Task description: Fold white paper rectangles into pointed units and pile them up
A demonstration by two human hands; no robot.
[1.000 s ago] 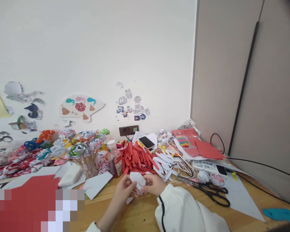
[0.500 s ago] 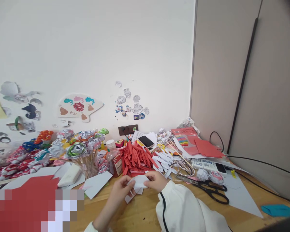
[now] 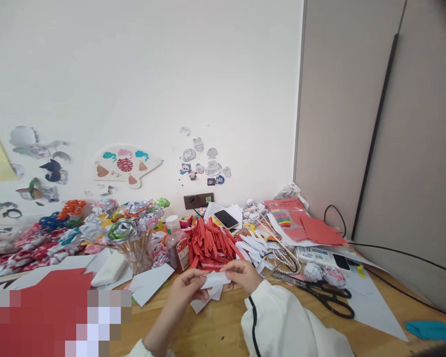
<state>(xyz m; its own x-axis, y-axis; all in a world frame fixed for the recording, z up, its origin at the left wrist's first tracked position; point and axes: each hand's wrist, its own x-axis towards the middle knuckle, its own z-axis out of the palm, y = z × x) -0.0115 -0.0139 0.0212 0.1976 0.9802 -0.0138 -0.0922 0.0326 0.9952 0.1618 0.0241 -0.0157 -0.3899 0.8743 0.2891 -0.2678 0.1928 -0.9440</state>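
Between my two hands is a small folded strip of white paper (image 3: 215,280). My left hand (image 3: 189,287) pinches its left end, and my right hand (image 3: 243,274) pinches the right end. Beneath it, more white paper (image 3: 203,303) lies on the wooden table (image 3: 193,332). Just beyond my hands is a heap of folded red paper strips (image 3: 210,243). Folded white paper strips (image 3: 253,250) lie beside that heap, to the right.
Black-handled scissors (image 3: 330,297) lie right of my hands, by crumpled paper balls (image 3: 314,271). A bottle (image 3: 176,243) stands behind my left hand. Paper flowers (image 3: 122,230), red sheets (image 3: 48,307) and a white case (image 3: 109,270) are at left. A phone (image 3: 226,218) lies at the back.
The white paper between my hands now shows as a narrower strip, folded over further. The view has shifted slightly; the other things stay where they were.
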